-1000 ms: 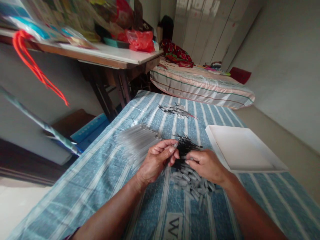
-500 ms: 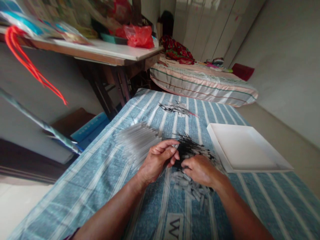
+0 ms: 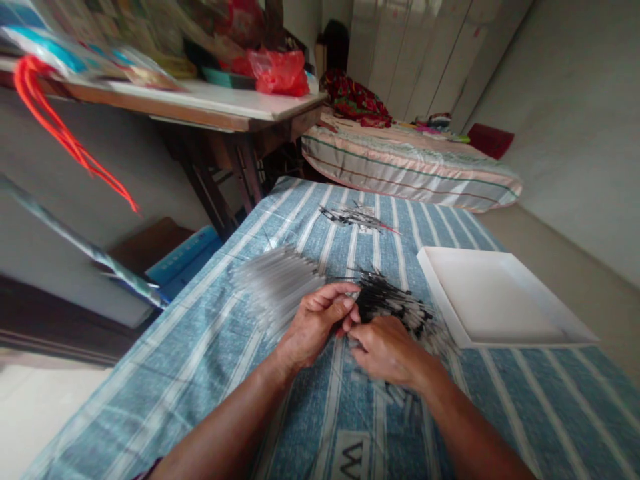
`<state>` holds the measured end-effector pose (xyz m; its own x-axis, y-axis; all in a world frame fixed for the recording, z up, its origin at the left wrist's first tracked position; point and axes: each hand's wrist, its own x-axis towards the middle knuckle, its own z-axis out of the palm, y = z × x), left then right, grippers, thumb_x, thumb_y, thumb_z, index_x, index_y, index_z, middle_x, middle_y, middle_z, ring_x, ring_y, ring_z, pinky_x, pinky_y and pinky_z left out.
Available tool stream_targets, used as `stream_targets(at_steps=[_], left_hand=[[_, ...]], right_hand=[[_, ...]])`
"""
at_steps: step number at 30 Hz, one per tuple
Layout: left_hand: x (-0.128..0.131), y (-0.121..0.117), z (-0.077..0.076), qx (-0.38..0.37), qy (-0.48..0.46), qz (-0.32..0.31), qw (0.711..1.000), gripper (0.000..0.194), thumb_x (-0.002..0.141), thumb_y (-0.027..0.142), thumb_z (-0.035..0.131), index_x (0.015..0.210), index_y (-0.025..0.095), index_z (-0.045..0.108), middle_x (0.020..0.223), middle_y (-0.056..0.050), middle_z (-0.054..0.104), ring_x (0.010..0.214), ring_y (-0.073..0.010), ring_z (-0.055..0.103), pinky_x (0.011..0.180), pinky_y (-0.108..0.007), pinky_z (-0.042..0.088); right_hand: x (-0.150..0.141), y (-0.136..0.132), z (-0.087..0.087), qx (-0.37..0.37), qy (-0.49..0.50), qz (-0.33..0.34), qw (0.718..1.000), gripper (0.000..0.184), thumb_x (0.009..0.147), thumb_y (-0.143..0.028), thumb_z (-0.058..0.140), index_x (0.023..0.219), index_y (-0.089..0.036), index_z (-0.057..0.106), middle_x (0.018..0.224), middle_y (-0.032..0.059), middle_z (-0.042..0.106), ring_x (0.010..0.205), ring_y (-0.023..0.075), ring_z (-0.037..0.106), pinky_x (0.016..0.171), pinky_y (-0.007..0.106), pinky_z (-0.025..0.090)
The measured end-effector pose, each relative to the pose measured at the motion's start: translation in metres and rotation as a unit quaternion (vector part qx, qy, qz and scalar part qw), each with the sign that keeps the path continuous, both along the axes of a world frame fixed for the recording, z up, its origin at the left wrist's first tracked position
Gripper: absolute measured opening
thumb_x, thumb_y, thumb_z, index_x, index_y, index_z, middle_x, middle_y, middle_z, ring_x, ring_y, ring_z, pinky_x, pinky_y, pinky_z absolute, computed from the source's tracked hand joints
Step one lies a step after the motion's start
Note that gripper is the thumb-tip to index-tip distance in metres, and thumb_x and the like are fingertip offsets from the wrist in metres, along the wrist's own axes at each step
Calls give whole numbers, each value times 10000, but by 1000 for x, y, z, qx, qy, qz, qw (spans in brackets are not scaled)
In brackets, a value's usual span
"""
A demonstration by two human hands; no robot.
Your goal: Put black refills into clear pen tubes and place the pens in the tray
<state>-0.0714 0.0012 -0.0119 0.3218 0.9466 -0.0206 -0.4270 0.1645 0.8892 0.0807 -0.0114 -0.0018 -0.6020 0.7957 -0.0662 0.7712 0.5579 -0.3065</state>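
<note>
My left hand is closed in a pinch, thumb against index finger. Something small and pale seems to be between the tips, too blurred to name. Just to the right, touching or almost touching it, my right hand has its fingers curled in; what they hold is hidden. Left of the hands lies a row of translucent whitish sticks. Behind the right hand is a heap of slim black-and-grey pieces. Short translucent grey pieces lie partly covered by the right hand.
A shallow white box stands on the right of the blue striped cloth. Farther back lies a small pile of thin dark sticks. A side table with a red bag is at left, a bed behind.
My right hand has moved left and slightly nearer, from the heap to the left hand's fingertips. The left hand has hardly moved. The view has shifted slightly.
</note>
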Motion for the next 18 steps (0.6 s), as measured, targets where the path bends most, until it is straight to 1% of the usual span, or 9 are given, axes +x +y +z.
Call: stream_targets(at_steps=[2, 3, 5, 7, 9, 11, 14, 16, 18], left_hand=[[-1, 0, 0, 2, 1, 2, 1000, 201, 789, 253, 637, 967, 160, 627, 636, 1, 632, 474, -58, 488, 446, -174, 338], [-1, 0, 0, 3, 4, 1, 1000, 199, 792, 253, 634, 967, 161, 625, 637, 0, 632, 475, -59, 488, 446, -174, 337], [-1, 0, -1, 3, 12, -4, 1000, 202, 795, 255, 631, 973, 161, 621, 639, -1, 632, 479, -61, 491, 446, -174, 338], [-1, -1, 0, 4, 23, -10, 1000, 210, 796, 264, 628, 978, 158, 618, 641, -4, 632, 476, -59, 487, 442, -172, 332], [0, -2, 0, 4, 35, -19, 999, 221, 796, 275, 628, 981, 155, 616, 641, -5, 630, 469, -56, 479, 432, -168, 318], [2, -3, 0, 3, 46, -28, 999, 235, 793, 289, 630, 982, 152, 615, 638, -5, 625, 467, -57, 478, 423, -166, 306], [4, -4, -1, 5, 59, -40, 997, 247, 786, 303, 633, 977, 147, 618, 636, -6, 619, 478, -64, 488, 421, -167, 306], [5, -4, -2, 7, 67, -49, 997, 249, 784, 307, 633, 974, 147, 621, 636, -8, 618, 486, -69, 494, 423, -168, 306], [5, -5, -2, 6, 76, -53, 996, 256, 778, 309, 637, 976, 148, 624, 634, -7, 617, 486, -70, 496, 426, -170, 307]], right_hand=[[9, 5, -3, -44, 131, -51, 989, 123, 753, -184, 522, 820, -172, 624, 658, 23, 651, 597, 138, 580, 566, 231, 374], [15, 7, -5, -78, 208, -75, 972, 106, 755, -181, 522, 824, -176, 602, 608, -7, 617, 538, 113, 543, 521, 213, 357], [26, 11, -11, -156, 365, -108, 912, 78, 773, -205, 521, 835, -180, 562, 515, -54, 540, 433, 82, 462, 442, 193, 315], [33, 15, -19, -204, 499, -129, 832, 99, 795, -254, 524, 852, -180, 557, 445, -77, 491, 366, 71, 401, 397, 187, 287], [36, 17, -26, -219, 592, -142, 762, 135, 790, -282, 553, 858, -172, 591, 412, -76, 486, 343, 67, 374, 378, 187, 272], [35, 18, -31, -224, 648, -151, 712, 140, 750, -270, 604, 832, -161, 635, 419, -59, 512, 351, 65, 381, 374, 188, 271], [33, 18, -34, -232, 691, -155, 666, 128, 702, -234, 639, 798, -157, 674, 489, -18, 589, 399, 76, 447, 401, 198, 319], [32, 17, -34, -238, 706, -151, 650, 134, 701, -227, 635, 809, -160, 680, 532, 0, 623, 423, 86, 479, 416, 206, 341], [31, 16, -33, -246, 711, -144, 642, 142, 705, -231, 632, 822, -163, 675, 556, 7, 638, 431, 91, 490, 418, 209, 345]])
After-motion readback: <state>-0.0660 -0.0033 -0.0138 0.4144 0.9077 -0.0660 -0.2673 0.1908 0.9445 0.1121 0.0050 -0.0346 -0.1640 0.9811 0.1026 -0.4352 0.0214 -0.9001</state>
